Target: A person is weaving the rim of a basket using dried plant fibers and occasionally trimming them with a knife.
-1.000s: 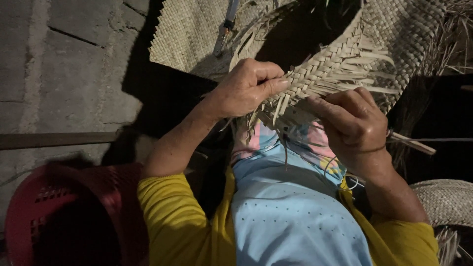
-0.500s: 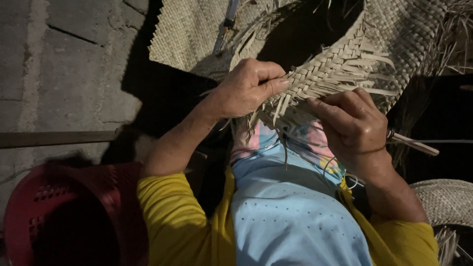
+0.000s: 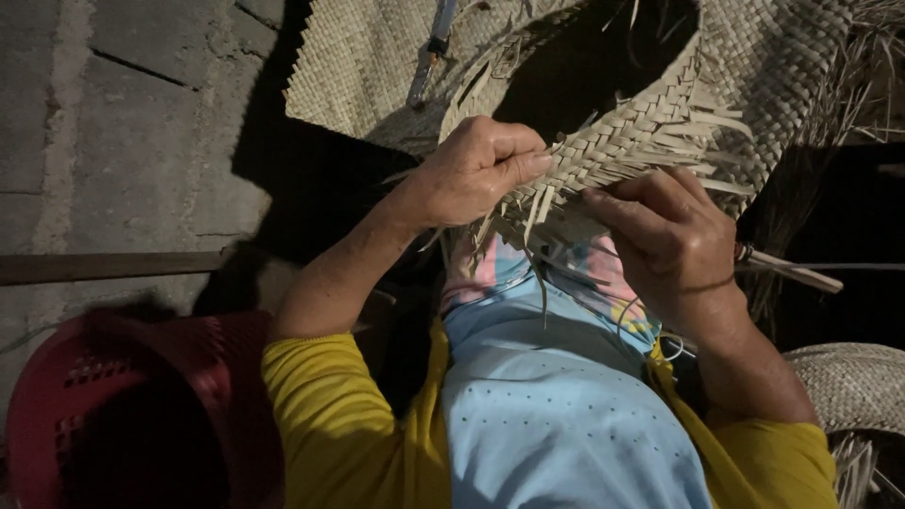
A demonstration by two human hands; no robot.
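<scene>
Head view, looking down at a lap. Woven basket [image 3: 650, 113], pale straw, half finished, open mouth turned toward the lap, near rim resting over the knees; loose strip ends [image 3: 702, 127] sticking out along that rim. Left hand [image 3: 471, 174]: fingers curled tight, thumb pressed flat on the left stretch of the rim, clamping the weave. Right hand [image 3: 674, 240]: fingers bent and partly closed around strips at the underside of the rim, fingertips on the straw; exact strip pinched not discernible. Thin stick or stiff strip [image 3: 787, 269] jutting right from beside the right wrist, whether gripped or merely tucked not clear.

Beneath: patterned cloth [image 3: 575, 273] and light blue dotted garment [image 3: 556, 415], yellow sleeves [image 3: 330, 396] either side. Knife [image 3: 429, 52] lying on a flat woven mat [image 3: 358, 66] near its upper edge, well apart from both hands. Red plastic basket [image 3: 141, 405] at the lower left on the concrete floor [image 3: 123, 141]. Second woven piece [image 3: 853, 386] at the lower right.

Risks, as judged: dry strips cracking if bent sharply; weave loosening should the left thumb ease off; poor light hiding a missed crossing.
</scene>
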